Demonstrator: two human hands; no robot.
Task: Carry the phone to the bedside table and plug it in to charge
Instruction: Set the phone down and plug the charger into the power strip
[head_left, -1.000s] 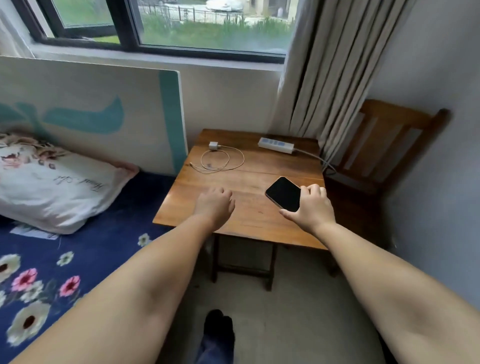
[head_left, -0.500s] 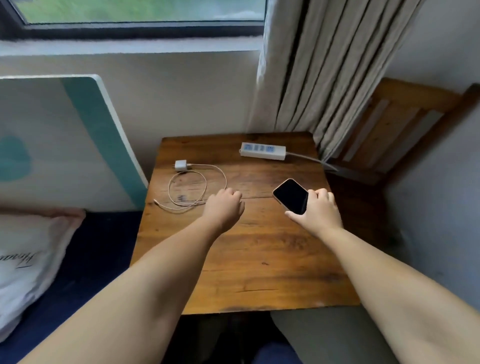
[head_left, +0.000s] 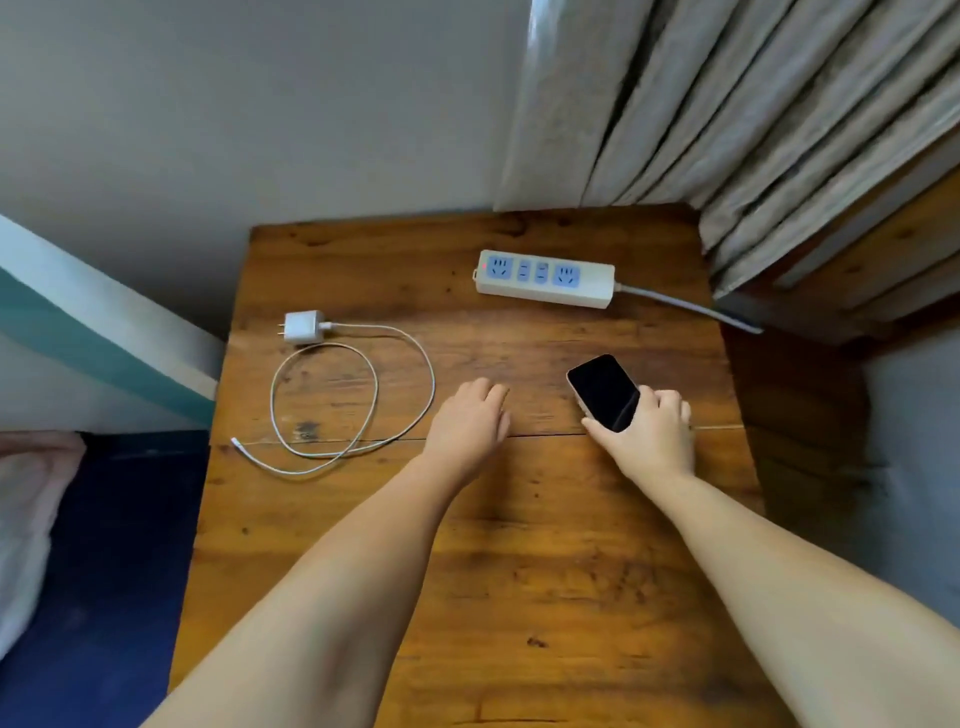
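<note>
**A:** Status: right hand (head_left: 652, 436) is wrapped around the near end of the black-screened slim phone with a pale edge (head_left: 602, 391), screen up, far end tilted up off the brown wooden bedside table (head_left: 545, 597). Left hand (head_left: 470, 423) is loosely curled, holding nothing, low over the wood; can't tell if it touches.

**B:** Risks?

**A:** Likely three. Grip is only on one end, so the phone could pivot out and slap the table if set down fast. White looped charging cable (head_left: 353, 400), left of the left hand, may drag its white square plug adapter (head_left: 303, 326) when the free tip, nearest the bed-side edge, gets pulled. Adapter isn't in the cream power strip with blue sockets (head_left: 545, 278), beyond both hands, so plugging in the phone alone charges nothing.

**B:** Room?

**A:** Plenty of bare wood nearer than both hands and between them. Right of the right hand the table edge is close, with a drop. Grey pleated curtain (head_left: 753, 114) hangs over the far right corner, near the strip's cord.
</note>
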